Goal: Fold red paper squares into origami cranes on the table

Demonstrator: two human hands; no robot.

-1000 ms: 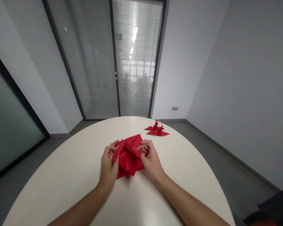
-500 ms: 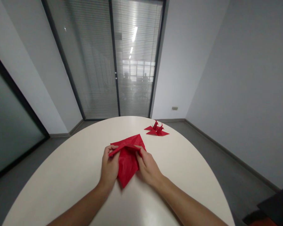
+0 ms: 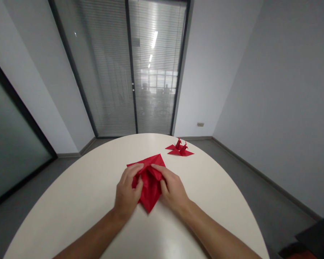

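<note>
We note red folded paper diamond (image 3: 150, 189) on white bench (image 3: 83, 201), long axis toward us; left hand (image 3: 128, 190), right hand (image 3: 172, 187) flank it equally, fingers flat, pressing, nothing gripped.

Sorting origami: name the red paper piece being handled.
The large red folded paper sheet under left hand and right hand; the small red paper figures lie apart, untouched.
</note>
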